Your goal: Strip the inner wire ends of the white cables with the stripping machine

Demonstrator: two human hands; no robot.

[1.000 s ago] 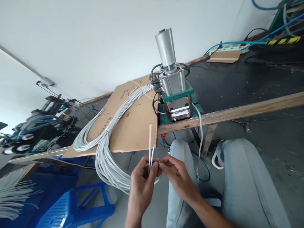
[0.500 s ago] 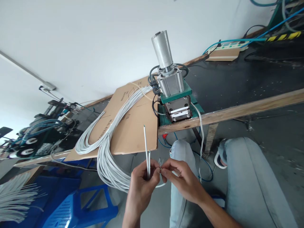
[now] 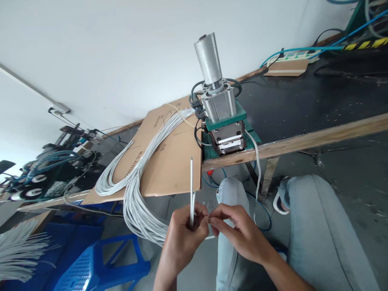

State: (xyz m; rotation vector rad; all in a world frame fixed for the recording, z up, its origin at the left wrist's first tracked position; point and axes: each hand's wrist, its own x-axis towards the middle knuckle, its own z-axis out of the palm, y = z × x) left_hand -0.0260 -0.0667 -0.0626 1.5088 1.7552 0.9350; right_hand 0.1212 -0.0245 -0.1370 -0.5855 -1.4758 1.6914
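Pressing its thumb and forefinger together, the left hand [image 3: 184,236] is curled closed around white cable ends [image 3: 192,178], two of which stand upright out of its grip, one reaching much higher than the other. Just to its right, the right hand [image 3: 238,232] has its thumb and forefinger pinched tight, their tips meeting those of the left; what lies between them is too small to make out. Fine wire tips [image 3: 207,204] poke up just beyond this meeting point, and a short length of white cable shows below the right hand's fingers.

To the left of the left hand, a thick bundle of white cables [image 3: 136,194] hangs in a loop off the edge of a cardboard sheet [image 3: 176,161], its upper part lying across the board. Ahead of both hands, at the bench edge, stands a machine [image 3: 222,107] with a knurled metal cylinder on top and a green plate below. The dark bench top [image 3: 300,97] spreads ahead and to the right of the right hand. Well to the left of the left hand is a blue stool [image 3: 113,258], with more white cables [image 3: 21,254] farther out. The person's knees, in pale jeans [image 3: 315,218], sit beneath and right of the right hand.
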